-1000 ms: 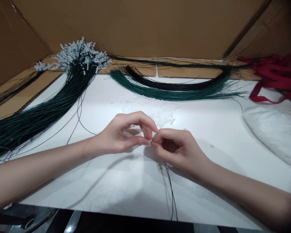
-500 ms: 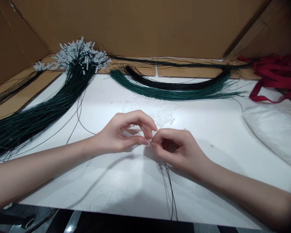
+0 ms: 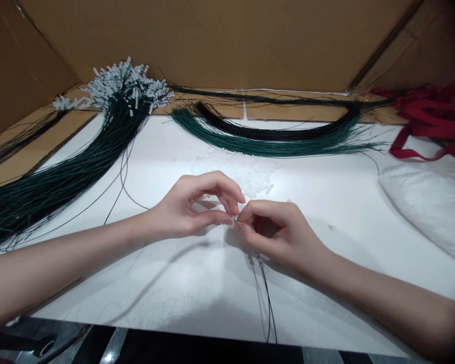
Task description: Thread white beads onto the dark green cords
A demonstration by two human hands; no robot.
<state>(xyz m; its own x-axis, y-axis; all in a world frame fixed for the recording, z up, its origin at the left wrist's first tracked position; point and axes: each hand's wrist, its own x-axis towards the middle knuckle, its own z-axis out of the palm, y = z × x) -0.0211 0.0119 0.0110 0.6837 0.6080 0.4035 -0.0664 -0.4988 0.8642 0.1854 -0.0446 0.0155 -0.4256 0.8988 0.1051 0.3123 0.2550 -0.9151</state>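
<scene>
Close together over the middle of the white board, my two hands meet at the fingertips. My right hand [image 3: 276,227] pinches thin dark wires [image 3: 266,293] between thumb and forefinger. Below that hand the wires hang toward the board's near edge, with a few small white beads [image 3: 258,259] on them. At the wire tips, my left hand [image 3: 208,205] has its thumb and fingers curled in a pinch around a tiny white bead [image 3: 234,219], partly hidden by the fingers. Just beyond the hands lies a scatter of loose white beads [image 3: 256,179].
At left lies a thick bundle of dark green wires [image 3: 79,156] with white beaded ends [image 3: 125,88]. Green and black wire bundles [image 3: 273,144] curve along the back. Red ribbon [image 3: 432,119] and a clear plastic bag [image 3: 432,202] are at right. Cardboard walls [image 3: 220,40] enclose the back.
Hardly anything differs. My left fingertips have shifted very slightly, and both hands keep their pinch at the wire tips.
</scene>
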